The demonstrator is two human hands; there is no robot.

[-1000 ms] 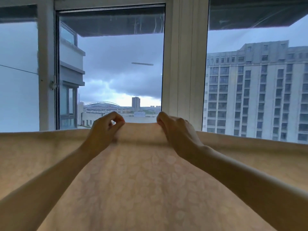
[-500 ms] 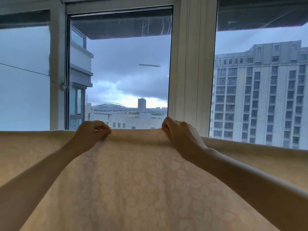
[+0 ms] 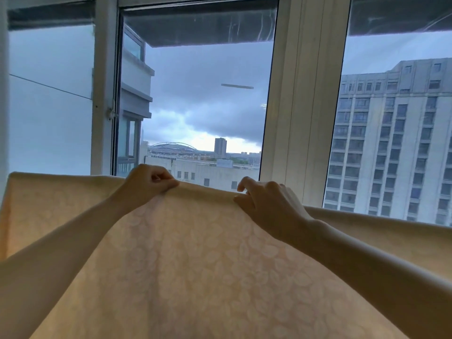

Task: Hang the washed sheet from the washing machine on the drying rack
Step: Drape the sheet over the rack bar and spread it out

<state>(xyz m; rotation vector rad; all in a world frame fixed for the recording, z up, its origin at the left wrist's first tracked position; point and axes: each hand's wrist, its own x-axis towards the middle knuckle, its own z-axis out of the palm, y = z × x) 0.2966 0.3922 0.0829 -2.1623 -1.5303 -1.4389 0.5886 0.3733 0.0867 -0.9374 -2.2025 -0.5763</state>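
Observation:
A pale cream sheet point(image 3: 190, 260) with a faint leaf pattern fills the lower half of the view, draped over a support that it hides. Its top fold runs from the left edge to the right edge. My left hand point(image 3: 146, 184) pinches the top fold left of centre, fingers closed on the cloth. A short way to the right, my right hand point(image 3: 266, 204) rests on the same fold, with its fingertips curled over the edge. The drying rack is hidden under the sheet.
Right behind the sheet stands a large window with white frames point(image 3: 288, 99). An opened pane with a handle point(image 3: 111, 115) is at the left. Tall buildings point(image 3: 396, 143) and a cloudy sky lie outside.
Both hands have slid along the top fold and the view has swung left and down. The left hand pinches the cloth tighter, and the right hand's fingers have loosened a little.

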